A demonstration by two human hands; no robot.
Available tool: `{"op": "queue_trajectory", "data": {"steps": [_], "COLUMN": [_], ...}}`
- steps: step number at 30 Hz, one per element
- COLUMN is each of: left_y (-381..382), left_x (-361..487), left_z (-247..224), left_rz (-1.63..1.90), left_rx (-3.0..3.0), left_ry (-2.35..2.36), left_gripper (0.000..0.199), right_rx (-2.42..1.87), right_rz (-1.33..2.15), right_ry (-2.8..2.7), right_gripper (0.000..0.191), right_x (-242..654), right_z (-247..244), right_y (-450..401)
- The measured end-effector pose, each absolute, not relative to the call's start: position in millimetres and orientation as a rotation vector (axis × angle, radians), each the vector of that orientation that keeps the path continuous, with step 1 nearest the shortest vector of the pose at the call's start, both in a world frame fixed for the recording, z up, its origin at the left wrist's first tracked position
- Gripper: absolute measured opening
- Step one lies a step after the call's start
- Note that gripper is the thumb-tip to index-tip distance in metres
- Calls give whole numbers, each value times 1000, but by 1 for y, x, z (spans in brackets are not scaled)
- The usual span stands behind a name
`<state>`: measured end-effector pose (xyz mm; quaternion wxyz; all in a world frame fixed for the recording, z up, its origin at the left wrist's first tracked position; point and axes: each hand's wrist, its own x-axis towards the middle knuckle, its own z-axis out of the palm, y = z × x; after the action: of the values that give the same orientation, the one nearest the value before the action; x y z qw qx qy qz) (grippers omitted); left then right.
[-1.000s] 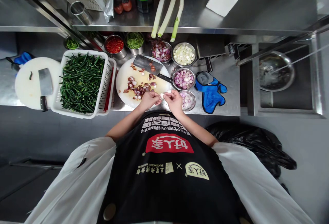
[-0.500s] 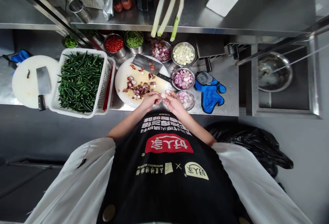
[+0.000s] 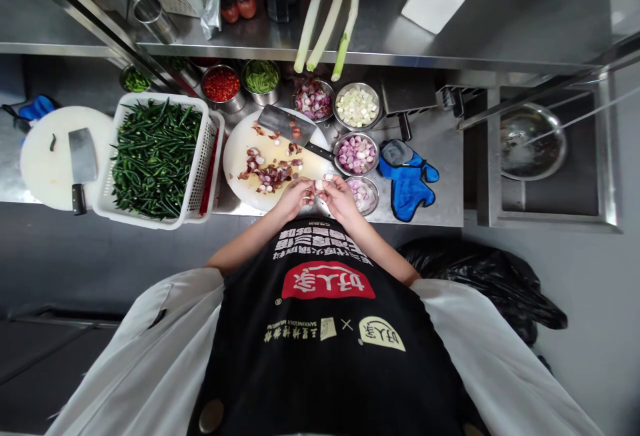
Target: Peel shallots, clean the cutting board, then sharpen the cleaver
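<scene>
My right hand (image 3: pixel 338 197) pinches a small pale shallot (image 3: pixel 320 185) near the front edge of the round cutting board (image 3: pixel 235 173). Fingers of my left hand (image 3: pixel 296 197) are closed at the shallot's left side, touching it or its skin; exactly what they grip is too small to make out. On the board lie shallot trimmings and skins (image 3: pixel 273 176), with a cleaver (image 3: pixel 283 123) resting across its far side, handle to the right. Beside my right hand stands a bowl of peeled shallots (image 3: pixel 363 195), and another shallot bowl (image 3: pixel 356 154) sits just behind it.
A white basket of green chilies (image 3: pixel 155 159) stands left of the board. Further left, a second cleaver (image 3: pixel 83 156) lies on another board (image 3: pixel 37 169). Blue gloves (image 3: pixel 407 179) lie to the right, before a sink (image 3: pixel 550 204). Leeks (image 3: pixel 325 16) overhang the shelf above.
My left fingers have shifted slightly while staying by the shallot. My right hand keeps its pinch in nearly the same place.
</scene>
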<state>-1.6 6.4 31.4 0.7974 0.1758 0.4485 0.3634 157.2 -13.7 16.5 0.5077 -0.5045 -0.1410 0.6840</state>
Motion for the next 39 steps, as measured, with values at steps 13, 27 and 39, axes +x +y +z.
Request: {"op": "queue_trajectory", "data": {"steps": [13, 27, 39], "left_y": [2, 7, 54], "left_x": [-1, 4, -1], "left_z": [20, 31, 9], "left_rz": [1083, 1130, 699], "left_rx": [1151, 563, 515], "left_ry": [1181, 1145, 1265], "left_gripper": [25, 38, 29], "right_rx": [-1370, -1292, -1751], "right_rz": [1368, 1615, 1251], "right_ry": [-616, -80, 101], "right_gripper": [50, 41, 36], "right_x": [149, 160, 211], "right_z": [21, 34, -26], "right_y": [-19, -10, -31]}}
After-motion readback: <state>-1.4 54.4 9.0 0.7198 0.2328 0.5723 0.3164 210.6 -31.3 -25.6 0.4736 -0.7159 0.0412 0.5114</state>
